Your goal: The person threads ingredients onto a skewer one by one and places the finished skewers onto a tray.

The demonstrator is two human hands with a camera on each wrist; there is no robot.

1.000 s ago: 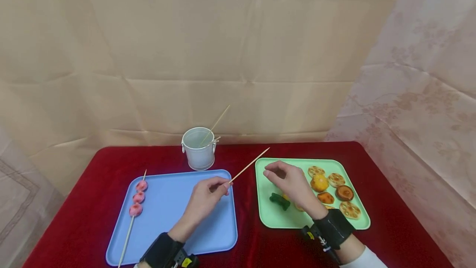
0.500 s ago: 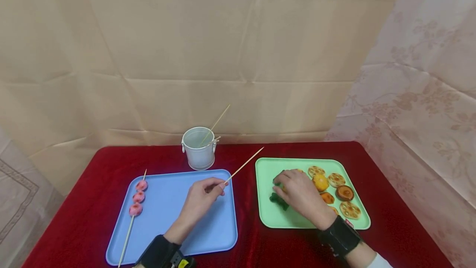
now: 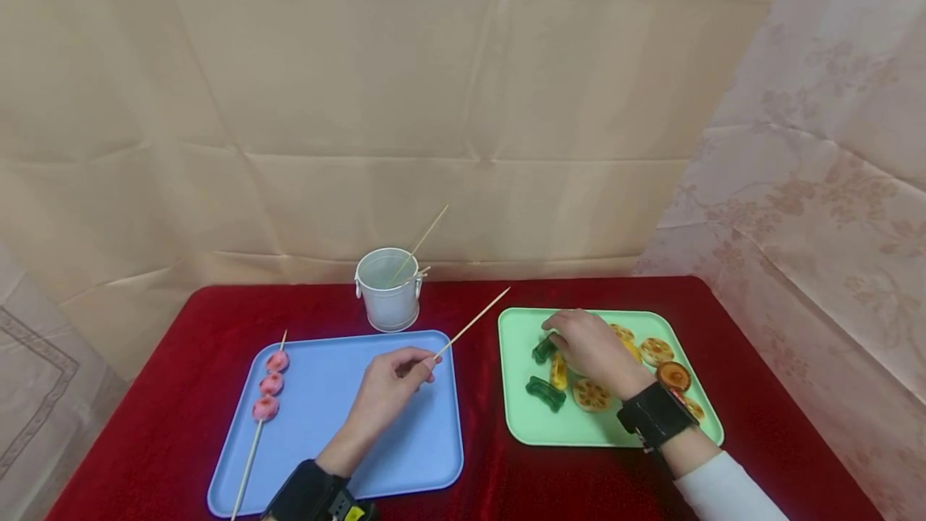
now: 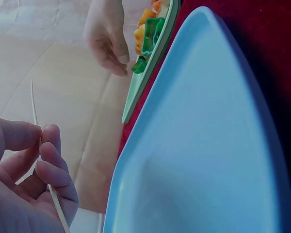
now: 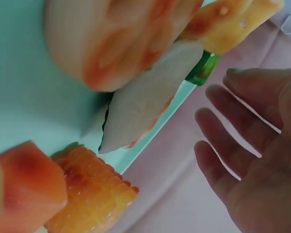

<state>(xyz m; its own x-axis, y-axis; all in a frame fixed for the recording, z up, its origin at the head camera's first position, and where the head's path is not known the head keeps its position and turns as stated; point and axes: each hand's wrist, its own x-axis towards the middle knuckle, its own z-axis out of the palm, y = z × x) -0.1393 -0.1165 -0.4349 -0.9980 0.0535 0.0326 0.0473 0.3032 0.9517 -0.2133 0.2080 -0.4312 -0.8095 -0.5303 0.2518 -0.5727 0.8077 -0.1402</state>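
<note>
My left hand point(image 3: 387, 392) is over the blue tray point(image 3: 333, 424), pinching a thin wooden skewer point(image 3: 473, 322) between thumb and fingertips. The skewer's pointed end slants up to the right; its other end runs under the palm in the left wrist view. My right hand point(image 3: 596, 356) is above the green tray point(image 3: 521, 423), fingers apart and holding nothing in the right wrist view point(image 5: 257, 141). Its fingertips are close by a green pepper piece point(image 3: 544, 349). Nearby lie another green pepper piece point(image 3: 546, 394), a yellow piece point(image 3: 559, 371) and a lotus root slice point(image 3: 591, 395).
Three pink balls point(image 3: 265, 408) sit on a skewer along the blue tray's left side. Behind that tray stands a small white bucket point(image 3: 391, 304) with skewers. A mushroom point(image 3: 674, 376), corn point(image 5: 94, 189) and more lotus root slices point(image 3: 657, 351) lie on the green tray.
My right hand came down over the pepper pieces, then shifted slightly right and away, uncovering the upper pepper, yellow piece and lotus root slice. My left hand's skewer moved slightly left.
</note>
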